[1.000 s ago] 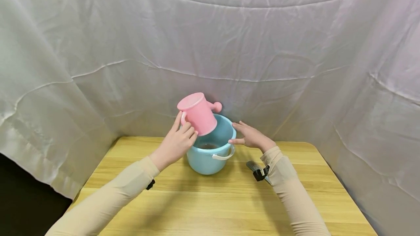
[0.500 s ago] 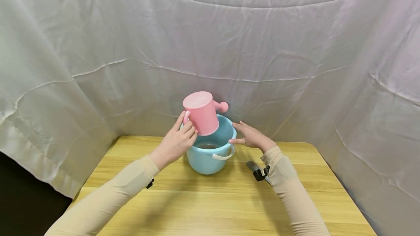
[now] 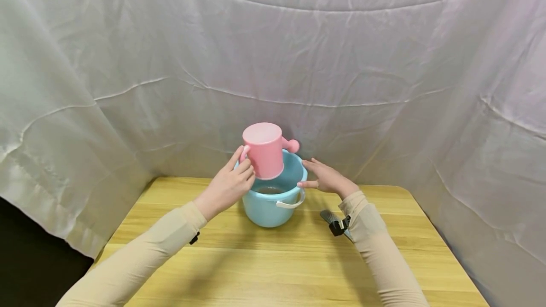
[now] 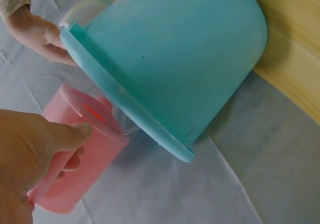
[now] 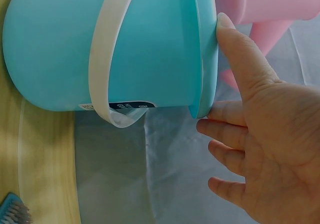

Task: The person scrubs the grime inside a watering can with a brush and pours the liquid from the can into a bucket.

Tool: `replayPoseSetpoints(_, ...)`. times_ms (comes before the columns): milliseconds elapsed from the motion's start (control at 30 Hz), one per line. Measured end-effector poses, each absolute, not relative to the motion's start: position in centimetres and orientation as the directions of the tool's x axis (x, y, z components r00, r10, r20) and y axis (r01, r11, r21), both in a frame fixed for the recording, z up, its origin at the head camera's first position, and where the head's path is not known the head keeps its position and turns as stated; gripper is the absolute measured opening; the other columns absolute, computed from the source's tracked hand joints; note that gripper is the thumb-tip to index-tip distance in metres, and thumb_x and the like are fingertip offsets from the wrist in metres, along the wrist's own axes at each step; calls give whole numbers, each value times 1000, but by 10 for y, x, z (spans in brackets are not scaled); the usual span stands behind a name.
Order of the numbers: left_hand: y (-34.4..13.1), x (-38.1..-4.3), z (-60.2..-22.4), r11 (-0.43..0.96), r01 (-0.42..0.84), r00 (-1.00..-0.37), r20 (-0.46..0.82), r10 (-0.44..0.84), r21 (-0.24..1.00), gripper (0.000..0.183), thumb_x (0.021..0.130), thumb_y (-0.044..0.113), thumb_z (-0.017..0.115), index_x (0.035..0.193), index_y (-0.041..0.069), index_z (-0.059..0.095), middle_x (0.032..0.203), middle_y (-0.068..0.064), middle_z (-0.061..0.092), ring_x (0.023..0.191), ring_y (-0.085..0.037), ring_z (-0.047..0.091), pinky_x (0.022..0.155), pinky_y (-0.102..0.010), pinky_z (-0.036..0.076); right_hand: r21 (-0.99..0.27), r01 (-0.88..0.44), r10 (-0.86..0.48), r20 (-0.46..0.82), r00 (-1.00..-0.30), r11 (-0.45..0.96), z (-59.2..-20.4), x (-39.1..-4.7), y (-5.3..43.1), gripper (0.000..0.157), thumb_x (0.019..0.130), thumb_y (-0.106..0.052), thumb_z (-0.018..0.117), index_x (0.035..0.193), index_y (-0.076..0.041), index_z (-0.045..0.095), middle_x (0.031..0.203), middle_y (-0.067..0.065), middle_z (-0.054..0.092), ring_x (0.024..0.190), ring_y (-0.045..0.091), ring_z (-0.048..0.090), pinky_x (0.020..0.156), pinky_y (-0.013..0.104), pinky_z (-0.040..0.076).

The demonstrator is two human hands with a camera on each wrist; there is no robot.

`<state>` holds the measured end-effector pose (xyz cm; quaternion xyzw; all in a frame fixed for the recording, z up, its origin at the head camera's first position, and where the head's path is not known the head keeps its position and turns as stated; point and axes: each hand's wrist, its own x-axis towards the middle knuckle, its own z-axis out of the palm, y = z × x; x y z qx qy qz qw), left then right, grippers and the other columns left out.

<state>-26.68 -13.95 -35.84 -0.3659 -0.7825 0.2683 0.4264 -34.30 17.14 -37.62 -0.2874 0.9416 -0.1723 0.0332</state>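
My left hand (image 3: pixel 228 184) grips the handle of a pink watering can (image 3: pixel 265 158). Held above a light blue bucket (image 3: pixel 268 212), the can is tipped over, its base facing up and its round-headed spout pointing right. A thin clear trickle of water (image 4: pixel 131 130) shows at the can's mouth by the bucket rim in the left wrist view. Some water (image 3: pixel 269 190) lies in the bottom of the bucket. At the bucket's right rim, my right hand (image 3: pixel 326 177) touches the edge with thumb and index finger; its other fingers (image 5: pixel 227 156) are spread and free.
The bucket stands on a wooden table (image 3: pixel 273 269), its white handle (image 3: pixel 290 202) hanging down at the front right. Partly under the right wrist lies a brush (image 3: pixel 329 216) with bristles up. A grey curtain (image 3: pixel 273 60) rises behind and around the table.
The watering can has turned further upside down and shifted slightly right over the bucket, the left hand staying on its handle. The right hand and bucket keep their places.
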Motion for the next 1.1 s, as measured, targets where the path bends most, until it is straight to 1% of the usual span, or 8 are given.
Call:
replayPoseSetpoints(67, -140, -268, -359, 584, 343, -370, 465, 804, -736, 15, 88, 2, 61, 97, 10, 71, 98, -6, 67, 105, -26, 55, 120, -53, 27, -340, -534, -555, 40, -831, 774, -376, -343, 171, 85, 90, -50, 63, 150, 1, 30, 155, 23, 32, 146, 47, 18, 118, 61, 21)
replayPoseSetpoints(300, -139, -270, -360, 589, 348, -384, 462, 799, -730, 14, 88, 2, 62, 96, 9, 72, 98, -7, 68, 104, -26, 55, 121, -53, 25, -341, -533, -555, 39, -831, 774, -377, -344, 172, 85, 90, -50, 63, 150, 1, 30, 155, 23, 32, 146, 46, 18, 119, 61, 21)
replayPoseSetpoints(467, -139, -270, -361, 607, 362, -382, 482, 789, -707, 13, 87, 1, 63, 93, 10, 71, 94, -6, 67, 100, -26, 55, 119, -53, 29, -341, -524, -551, 23, -834, 780, -378, -345, 172, 87, 89, -52, 63, 151, 0, 29, 156, 21, 31, 148, 44, 17, 120, 59, 20)
replayPoseSetpoints(600, -140, -269, -362, 642, 393, -379, 519, 766, -659, 11, 87, 0, 63, 88, 10, 68, 90, -6, 65, 98, -26, 56, 117, -54, 32, -341, -528, -553, 28, -833, 778, -378, -345, 173, 87, 89, -52, 62, 150, 0, 29, 156, 22, 31, 147, 45, 17, 119, 60, 20)
replayPoseSetpoints(733, -142, -268, -363, 696, 446, -390, 578, 717, -563, 14, 81, -1, 70, 86, 11, 66, 88, -6, 63, 99, -26, 56, 115, -56, 34, -344, -532, -554, 40, -831, 773, -378, -345, 173, 86, 90, -51, 63, 150, 1, 30, 155, 23, 32, 147, 46, 18, 119, 61, 21)
replayPoseSetpoints(800, -144, -268, -365, 726, 469, -408, 605, 683, -503, 14, 80, 2, 74, 86, 12, 66, 87, -5, 63, 99, -26, 56, 115, -57, 34, -346, -528, -551, 38, -834, 775, -378, -345, 173, 86, 90, -51, 63, 150, 1, 30, 155, 22, 32, 147, 46, 17, 119, 60, 21)
replayPoseSetpoints(967, -149, -268, -370, 794, 508, -486, 650, 585, -334, 11, 82, 15, 76, 87, 12, 67, 88, -3, 64, 99, -25, 56, 114, -60, 32, -345, -520, -546, 28, -837, 781, -377, -344, 172, 86, 90, -51, 63, 150, 1, 29, 156, 21, 32, 147, 45, 17, 119, 59, 21)
replayPoseSetpoints(1100, -154, -268, -374, 825, 535, -536, 682, 498, -182, 12, 82, 18, 77, 86, 12, 68, 87, -3, 65, 98, -27, 57, 113, -63, 30, -348, -515, -542, 24, -840, 783, -377, -344, 172, 86, 90, -50, 63, 150, 0, 29, 156, 20, 31, 148, 44, 16, 120, 59, 20)
